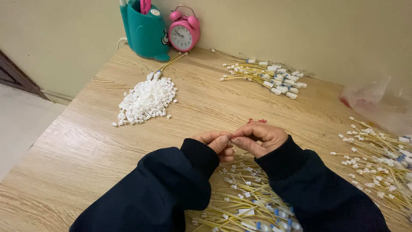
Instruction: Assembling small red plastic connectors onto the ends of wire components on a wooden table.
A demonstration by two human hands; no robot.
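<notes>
My left hand [216,143] and my right hand [260,137] meet fingertip to fingertip over the middle of the wooden table [86,146]. Both pinch something small between them; it is hidden by the fingers, so I cannot tell what it is. Dark sleeves cover both forearms. Under my wrists lies a bundle of yellow wires with white connectors [244,202]. A heap of small white plastic housings [147,99] sits to the far left of my hands.
Another wire bundle [270,77] lies at the back, and a third [382,163] at the right edge. A teal pen holder [146,30] and a pink alarm clock [183,34] stand against the wall. A clear plastic bag [377,103] rests at the right.
</notes>
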